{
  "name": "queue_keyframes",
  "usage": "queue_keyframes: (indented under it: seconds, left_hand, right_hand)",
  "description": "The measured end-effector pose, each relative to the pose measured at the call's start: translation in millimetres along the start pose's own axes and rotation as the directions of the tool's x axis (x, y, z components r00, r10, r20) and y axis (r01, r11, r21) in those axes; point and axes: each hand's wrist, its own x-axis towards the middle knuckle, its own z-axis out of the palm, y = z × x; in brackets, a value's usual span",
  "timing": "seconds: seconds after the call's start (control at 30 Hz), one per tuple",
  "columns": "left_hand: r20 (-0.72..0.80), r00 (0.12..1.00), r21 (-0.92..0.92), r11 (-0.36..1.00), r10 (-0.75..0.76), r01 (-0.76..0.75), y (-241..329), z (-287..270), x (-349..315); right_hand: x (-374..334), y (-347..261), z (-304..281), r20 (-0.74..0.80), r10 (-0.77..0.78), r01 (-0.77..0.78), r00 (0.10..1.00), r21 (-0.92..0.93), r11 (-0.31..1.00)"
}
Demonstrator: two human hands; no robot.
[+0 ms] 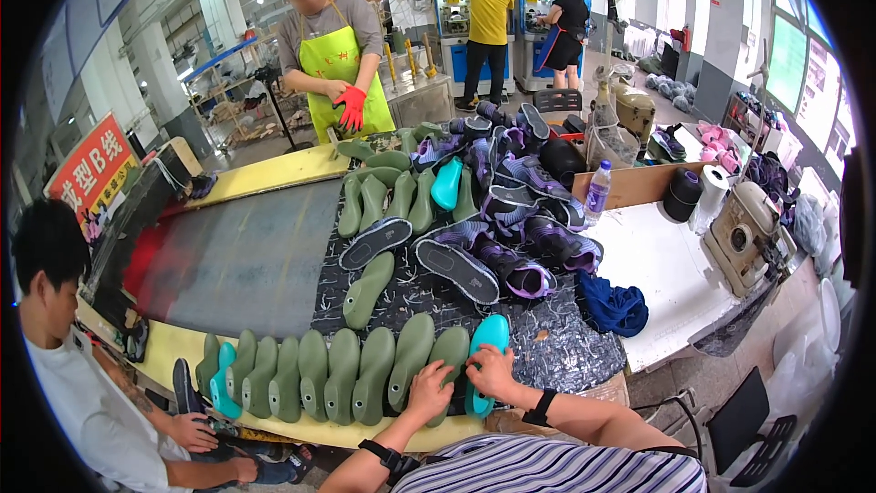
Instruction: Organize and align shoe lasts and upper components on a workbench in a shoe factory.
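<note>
A row of green shoe lasts [342, 374] stands along the near edge of the table, with a turquoise last [490, 333] at its right end. My left hand [431, 393] has its fingers curled against the green last [451, 345] beside that turquoise one. On the turquoise last itself, my right hand [491, 374] closes its fingers around the side. Both wrists wear black bands. Beyond the row lies a single green last [369, 292]. Past it are purple-and-black shoes [525, 260] in a pile, some showing dark soles, and more green lasts [374, 196].
A blue cloth [613, 304] and a bottle [598, 190] lie right of the shoes. A conveyor belt [242, 256] runs left. One person [339, 55] stands across the table pulling at a red glove; another [82, 383] sits at left. Two others face machines behind.
</note>
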Motion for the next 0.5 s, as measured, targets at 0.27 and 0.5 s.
queue_keyframes:
  seconds: [0.27, 0.5]
  left_hand:
    - [-0.006, 1.000, -0.001, 1.000, -0.014, 0.014, -0.3, 1.1, -1.0]
    - [-0.009, 1.000, 0.004, 1.000, -0.012, 0.012, 1.1, 2.2, -0.2]
  right_hand:
    - [-1.2, -5.5, -3.0, 0.001, 0.035, -0.035, 0.999, 0.019, 0.999]
    - [-1.3, -4.6, -3.7, 0.005, 0.044, -0.044, 0.999, 0.021, 0.999]
